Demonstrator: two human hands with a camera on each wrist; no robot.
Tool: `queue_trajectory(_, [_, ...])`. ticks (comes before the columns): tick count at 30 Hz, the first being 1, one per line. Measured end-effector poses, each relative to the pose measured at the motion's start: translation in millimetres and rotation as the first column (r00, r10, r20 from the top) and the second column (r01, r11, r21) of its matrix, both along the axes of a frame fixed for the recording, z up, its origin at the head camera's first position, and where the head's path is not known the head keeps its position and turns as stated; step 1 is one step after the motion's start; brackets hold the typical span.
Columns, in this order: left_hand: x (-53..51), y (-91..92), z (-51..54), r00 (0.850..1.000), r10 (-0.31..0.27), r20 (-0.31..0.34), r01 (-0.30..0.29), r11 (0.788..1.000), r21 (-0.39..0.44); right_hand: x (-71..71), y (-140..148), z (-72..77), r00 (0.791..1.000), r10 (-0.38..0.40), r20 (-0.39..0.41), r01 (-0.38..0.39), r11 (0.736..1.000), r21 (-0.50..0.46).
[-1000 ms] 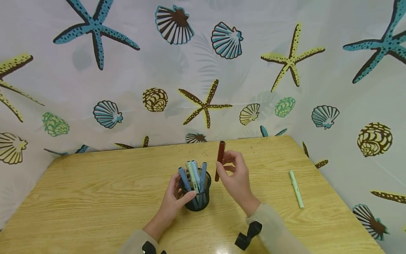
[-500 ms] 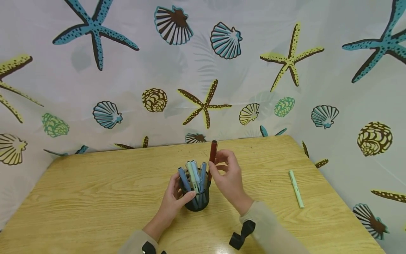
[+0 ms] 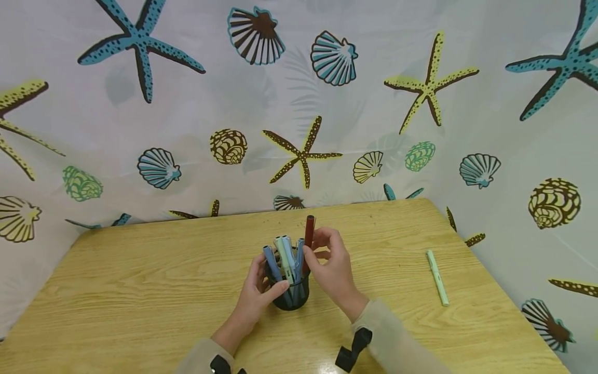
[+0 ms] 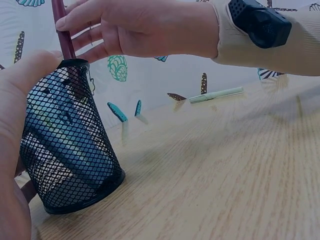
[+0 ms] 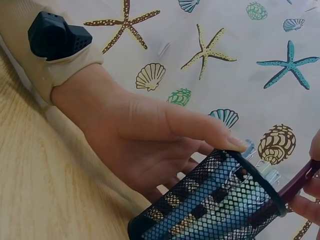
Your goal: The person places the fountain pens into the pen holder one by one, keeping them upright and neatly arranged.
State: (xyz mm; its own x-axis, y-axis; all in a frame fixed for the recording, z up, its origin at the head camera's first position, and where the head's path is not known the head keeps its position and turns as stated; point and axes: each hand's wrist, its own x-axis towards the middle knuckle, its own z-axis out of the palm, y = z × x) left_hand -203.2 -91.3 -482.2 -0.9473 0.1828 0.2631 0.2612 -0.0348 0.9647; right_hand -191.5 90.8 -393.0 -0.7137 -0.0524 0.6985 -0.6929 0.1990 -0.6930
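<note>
A black mesh pen cup point(image 3: 293, 299) stands on the table, with several blue and light green pens point(image 3: 284, 254) in it. My left hand point(image 3: 254, 292) grips it from the left, thumb at the rim. Between the thumb and fingers of my right hand point(image 3: 334, 267) is a dark red pen point(image 3: 310, 231), pinched nearly upright. Its lower end is inside the cup at the right side, as the left wrist view shows through the mesh point(image 4: 75, 135). In the right wrist view, the red pen point(image 5: 299, 186) crosses the rim.
A light green pen point(image 3: 437, 278) lies on the wooden table point(image 3: 140, 291) to the right, apart from both hands. A pale cloth with starfish and shell prints point(image 3: 261, 104) hangs behind the table and along its right side.
My right hand has moved left with the red pen, from beside the cup to over its right rim, then lowered it partway in. The left hand has stayed on the cup.
</note>
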Motion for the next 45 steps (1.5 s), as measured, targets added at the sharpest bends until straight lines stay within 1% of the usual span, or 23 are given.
queue_trajectory(6, [-0.4, 0.7, -0.9, 1.000, 0.010, -0.002, -0.010, 1.000, 0.000, 0.7, 1, -4.9, 1.000, -0.008, 0.025, 0.007, 0.999, 0.040])
queue_trajectory(11, [-0.6, 0.7, -1.5, 1.000, 0.010, -0.009, -0.010, 1.000, 0.003, -12.3, 4, -25.5, 0.999, -0.032, 0.019, 0.030, 0.996, 0.078])
queue_trajectory(13, [-0.2, 0.7, -1.3, 1.000, 0.011, -0.010, -0.011, 1.000, 0.003, -17.7, 6, -33.6, 0.999, -0.044, 0.028, 0.041, 0.995, 0.091])
queue_trajectory(16, [0.5, 0.7, -1.6, 1.000, 0.007, -0.013, -0.006, 1.000, 0.006, -19.6, 9, -37.7, 0.998, -0.056, 0.035, 0.052, 0.993, 0.102])
queue_trajectory(23, [1.2, 0.9, -3.1, 1.000, -0.013, -0.026, 0.013, 1.000, 0.019, -18.8, 17, -38.6, 0.997, -0.076, 0.006, 0.075, 0.990, 0.123])
queue_trajectory(28, [0.7, 0.9, -3.3, 0.999, -0.013, -0.030, 0.014, 1.000, 0.009, -18.9, 22, -40.4, 0.996, -0.091, 0.019, 0.088, 0.988, 0.126])
queue_trajectory(31, [0.3, 1.0, -2.6, 0.999, -0.016, -0.031, 0.016, 1.000, 0.009, -17.8, 24, -38.9, 0.994, -0.105, 0.032, 0.100, 0.987, 0.128])
queue_trajectory(32, [0.2, 0.9, -2.3, 0.999, -0.017, -0.031, 0.017, 1.000, 0.011, -16.5, 25, -36.9, 0.993, -0.109, 0.036, 0.104, 0.986, 0.127])
queue_trajectory(35, [-0.7, 0.9, -2.0, 0.999, -0.020, -0.032, 0.020, 1.000, 0.015, -6.8, 25, -23.8, 0.991, -0.125, 0.047, 0.118, 0.984, 0.133])
queue_trajectory(39, [-1.7, 0.8, -2.7, 0.999, -0.025, -0.025, 0.025, 0.999, 0.021, 5.2, 28, -9.2, 0.989, -0.145, 0.041, 0.138, 0.980, 0.140])
queue_trajectory(41, [-1.5, 0.8, -2.9, 0.999, -0.026, -0.022, 0.026, 0.999, 0.022, 1.3, 31, -15.0, 0.987, -0.154, 0.043, 0.147, 0.979, 0.141])
queue_trajectory(45, [0.0, 1.3, -3.1, 0.999, -0.024, -0.021, 0.024, 0.999, 0.024, -11.8, 40, -33.9, 0.985, -0.167, 0.045, 0.159, 0.977, 0.145])
